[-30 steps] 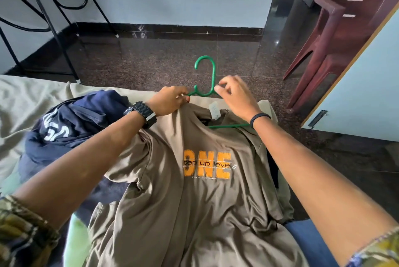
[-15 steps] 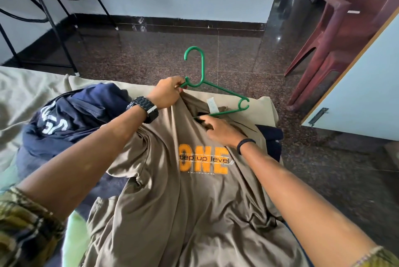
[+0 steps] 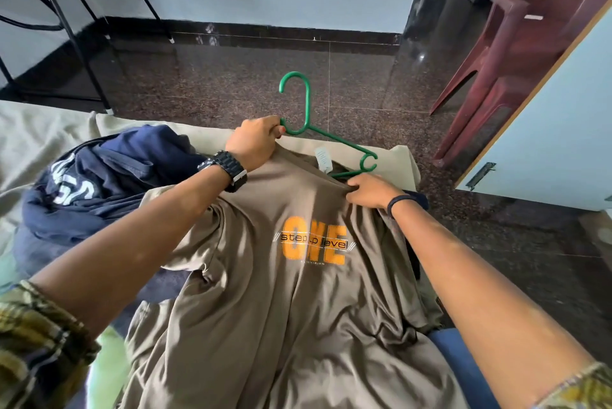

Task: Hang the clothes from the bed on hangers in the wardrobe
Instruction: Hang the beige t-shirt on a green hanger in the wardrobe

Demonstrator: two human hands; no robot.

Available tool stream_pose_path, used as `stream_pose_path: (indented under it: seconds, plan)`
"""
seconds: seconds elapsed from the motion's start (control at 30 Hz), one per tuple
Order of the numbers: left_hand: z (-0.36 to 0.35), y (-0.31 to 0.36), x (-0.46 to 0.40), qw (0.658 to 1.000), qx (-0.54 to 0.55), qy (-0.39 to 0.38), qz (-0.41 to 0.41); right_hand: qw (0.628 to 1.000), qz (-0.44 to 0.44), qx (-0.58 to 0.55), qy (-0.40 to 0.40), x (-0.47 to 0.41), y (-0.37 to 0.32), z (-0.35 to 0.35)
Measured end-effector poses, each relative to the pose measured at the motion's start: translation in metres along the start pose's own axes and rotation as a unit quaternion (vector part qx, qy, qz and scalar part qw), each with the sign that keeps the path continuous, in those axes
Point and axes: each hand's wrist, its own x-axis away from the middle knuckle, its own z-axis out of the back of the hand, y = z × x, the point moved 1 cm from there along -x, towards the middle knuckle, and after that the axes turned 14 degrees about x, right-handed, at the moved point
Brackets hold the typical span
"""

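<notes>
A brown T-shirt (image 3: pixel 284 302) with an orange "ONE" print lies face up on the bed (image 3: pixel 36 134). A green plastic hanger (image 3: pixel 308 104) sits at its neck, hook pointing away from me, left half hidden inside the shirt, right arm and end loop still bare. My left hand (image 3: pixel 255 140) grips the collar together with the hanger's neck. My right hand (image 3: pixel 371 190) pinches the collar and right shoulder fabric just below the hanger's bare end.
A navy garment (image 3: pixel 92 183) with white lettering is bunched on the bed to the left. A light-blue wardrobe door (image 3: pixel 556 144) stands at right, with stacked maroon plastic chairs (image 3: pixel 516 44) behind it. Dark granite floor (image 3: pixel 231 77) lies beyond the bed; black metal frame legs (image 3: pixel 76 38) stand far left.
My right hand left the hanger's hook area, dropped onto the shirt's chest, then moved right to the collar's shoulder side. The hanger's right arm has come into view.
</notes>
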Motion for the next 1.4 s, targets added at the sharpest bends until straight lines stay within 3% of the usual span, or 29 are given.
stream_pose_path:
  seconds: [0.27, 0.43, 0.73, 1.2, 1.4]
  plan:
    - [0.019, 0.008, -0.005, 0.997, -0.054, -0.029, 0.037, 0.997, -0.052, -0.045, 0.034, 0.002, 0.024, 0.011]
    - [0.026, 0.013, -0.007, 0.992, -0.111, -0.034, 0.042, 0.99, -0.076, -0.069, 0.099, 0.001, 0.036, 0.014]
    - [0.038, 0.022, -0.016, 0.988, -0.128, -0.077, 0.036, 0.968, -0.063, 0.121, 0.212, 0.013, 0.03, 0.026]
    - [0.048, 0.03, -0.01, 0.978, -0.118, -0.173, 0.01, 0.981, -0.087, 0.119, 0.122, 0.015, 0.015, 0.042]
    - [0.038, 0.023, -0.012, 0.981, -0.099, -0.162, 0.033, 0.972, -0.039, 0.174, 0.151, 0.016, 0.009, 0.044]
